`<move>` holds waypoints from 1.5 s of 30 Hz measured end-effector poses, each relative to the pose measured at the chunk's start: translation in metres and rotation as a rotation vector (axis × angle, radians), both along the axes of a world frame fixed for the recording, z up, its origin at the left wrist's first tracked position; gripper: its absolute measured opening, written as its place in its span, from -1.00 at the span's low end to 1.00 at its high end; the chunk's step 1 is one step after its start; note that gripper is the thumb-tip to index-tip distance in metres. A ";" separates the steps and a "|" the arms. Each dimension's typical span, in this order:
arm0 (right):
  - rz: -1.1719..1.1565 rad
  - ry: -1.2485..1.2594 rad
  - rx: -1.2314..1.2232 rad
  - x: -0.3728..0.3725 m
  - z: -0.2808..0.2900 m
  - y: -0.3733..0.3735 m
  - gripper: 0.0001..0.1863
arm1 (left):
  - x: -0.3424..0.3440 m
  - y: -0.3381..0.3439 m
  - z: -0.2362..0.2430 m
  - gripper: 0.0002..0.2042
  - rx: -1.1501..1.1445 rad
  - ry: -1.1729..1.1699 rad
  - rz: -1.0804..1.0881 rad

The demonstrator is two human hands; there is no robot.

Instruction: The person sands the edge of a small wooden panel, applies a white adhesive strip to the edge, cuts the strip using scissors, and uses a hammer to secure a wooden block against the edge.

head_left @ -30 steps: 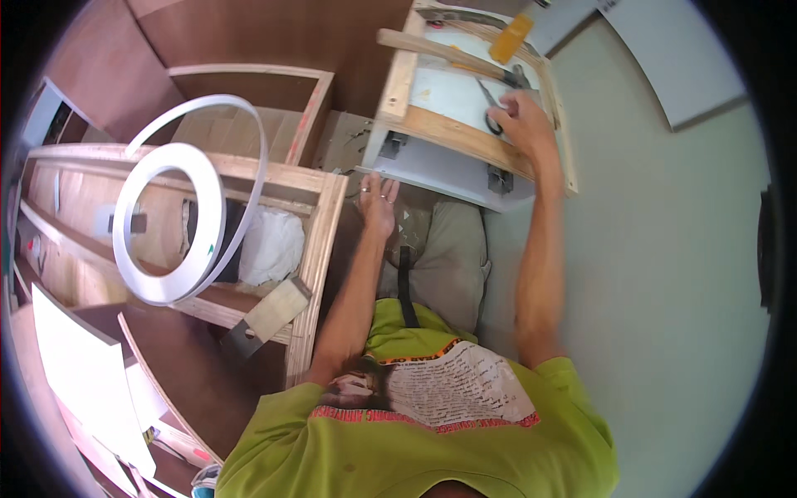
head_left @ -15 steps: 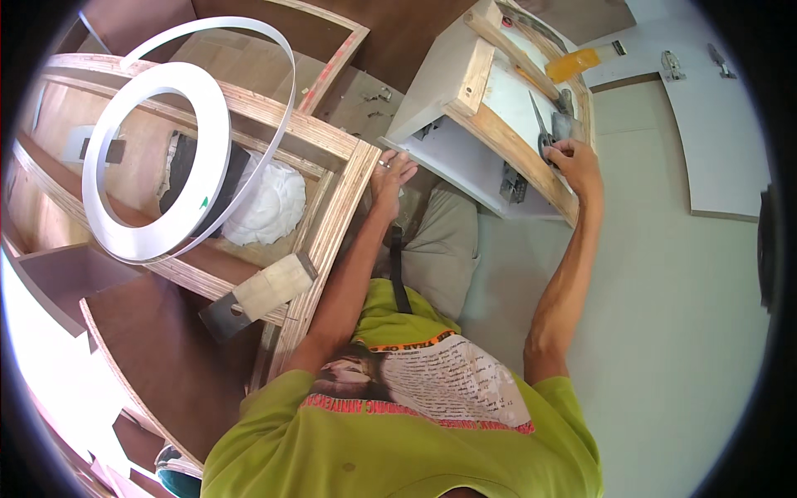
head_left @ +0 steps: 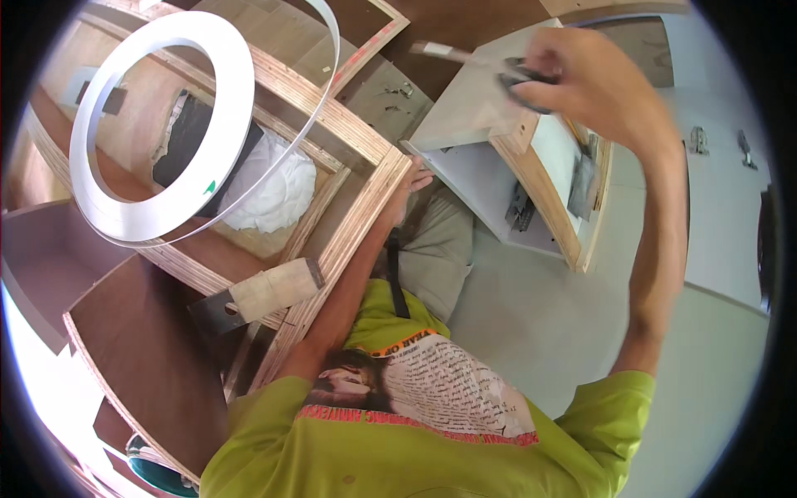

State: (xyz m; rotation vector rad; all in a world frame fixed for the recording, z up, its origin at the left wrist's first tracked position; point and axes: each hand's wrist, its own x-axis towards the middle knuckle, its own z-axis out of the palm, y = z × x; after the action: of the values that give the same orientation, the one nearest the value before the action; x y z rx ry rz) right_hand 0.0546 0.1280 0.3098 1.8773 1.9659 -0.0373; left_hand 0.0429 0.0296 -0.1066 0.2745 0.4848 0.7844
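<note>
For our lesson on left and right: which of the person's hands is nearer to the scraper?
Left. The left hand is up and to the right of the scraper in the picture, by the wooden frame; the right hand, holding scissors, is farther up and right.

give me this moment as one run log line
right hand: grips dark-handled scissors over white cabinet | left hand: beside cabinet edge, grip unclear | white strip roll: over wooden frame
</note>
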 end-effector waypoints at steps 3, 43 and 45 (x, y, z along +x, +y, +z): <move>0.163 -0.189 -0.289 -0.006 -0.048 0.040 -0.60 | -0.001 -0.002 -0.009 -0.63 0.016 -0.084 0.017; 0.204 -0.169 -0.937 0.012 -0.197 0.060 -0.62 | -0.018 0.005 0.051 -0.62 -0.207 -0.040 -0.071; 0.241 -0.096 -0.886 0.021 -0.199 0.056 -0.65 | -0.017 0.004 0.054 -0.62 -0.212 -0.045 -0.077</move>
State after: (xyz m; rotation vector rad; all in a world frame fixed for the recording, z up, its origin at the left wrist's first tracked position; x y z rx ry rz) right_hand 0.0757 0.1845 0.1109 1.0421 1.6756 -0.6220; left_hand 0.0256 0.0334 -0.0528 0.0781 0.5079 0.6569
